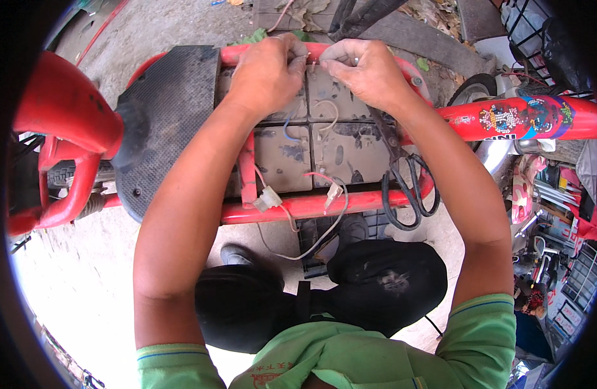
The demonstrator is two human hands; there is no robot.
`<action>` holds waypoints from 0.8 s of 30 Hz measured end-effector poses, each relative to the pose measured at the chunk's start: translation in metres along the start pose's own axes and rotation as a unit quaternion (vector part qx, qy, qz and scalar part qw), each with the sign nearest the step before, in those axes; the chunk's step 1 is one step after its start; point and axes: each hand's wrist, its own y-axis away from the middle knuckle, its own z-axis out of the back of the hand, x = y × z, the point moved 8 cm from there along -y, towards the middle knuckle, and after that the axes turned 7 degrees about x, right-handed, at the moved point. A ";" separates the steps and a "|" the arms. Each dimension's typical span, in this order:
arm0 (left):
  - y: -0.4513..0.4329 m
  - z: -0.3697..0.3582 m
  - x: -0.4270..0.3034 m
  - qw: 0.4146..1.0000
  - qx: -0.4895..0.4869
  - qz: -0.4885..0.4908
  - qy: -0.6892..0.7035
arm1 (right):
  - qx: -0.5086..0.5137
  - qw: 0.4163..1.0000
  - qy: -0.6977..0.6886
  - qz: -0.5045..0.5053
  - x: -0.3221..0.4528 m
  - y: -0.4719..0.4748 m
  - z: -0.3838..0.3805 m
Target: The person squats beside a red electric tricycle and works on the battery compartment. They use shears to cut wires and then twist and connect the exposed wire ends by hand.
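Both my hands are over the far row of grey-brown batteries point(284, 155), which sit in a red tubular metal frame. The fingertips of my left hand point(274, 68) pinch what looks like a small wire end. Close to its right, my right hand point(369, 70) has thumb and forefinger drawn together; what lies between them is too small to make out. A short blue wire point(289, 131) and a pale wire point(335, 114) rise from the battery tops. Scissors with black handles point(410, 194) lie across the batteries' right end, their loops overhanging the near rail point(298, 206).
One white plug connector point(268, 198) and another connector point(334, 193) lie at the near rail, with a grey cable point(323, 243) looping below. A black ribbed footboard point(172, 107) covers the frame's left part. To the right are a red tube with stickers point(517, 119) and crowded goods.
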 end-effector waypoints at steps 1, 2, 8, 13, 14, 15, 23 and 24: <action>-0.001 -0.001 0.001 1.000 0.002 -0.003 0.005 | 0.004 1.000 -0.016 0.004 0.005 0.002 -0.002; -0.002 -0.002 0.002 1.000 0.004 -0.006 0.010 | 0.007 0.999 -0.032 0.008 0.009 0.002 -0.003; 0.001 -0.004 -0.005 0.999 0.036 0.002 0.007 | 0.016 1.000 -0.020 -0.008 0.010 -0.005 -0.005; 0.002 -0.004 -0.006 0.999 0.028 0.020 -0.030 | 0.014 0.998 -0.057 0.009 0.009 -0.006 -0.009; 0.003 -0.003 -0.007 0.999 0.025 0.029 -0.032 | 0.014 0.998 -0.064 0.016 0.009 -0.006 -0.009; 0.003 -0.002 -0.007 0.998 0.023 0.038 -0.034 | 0.015 0.998 -0.063 0.009 0.007 -0.006 -0.009; 0.003 -0.003 -0.006 0.999 0.017 0.040 -0.029 | 0.014 0.992 -0.117 -0.034 -0.003 -0.005 -0.011; 0.003 -0.003 -0.007 0.999 0.017 0.038 -0.033 | 0.015 0.992 -0.119 -0.034 -0.003 -0.005 -0.011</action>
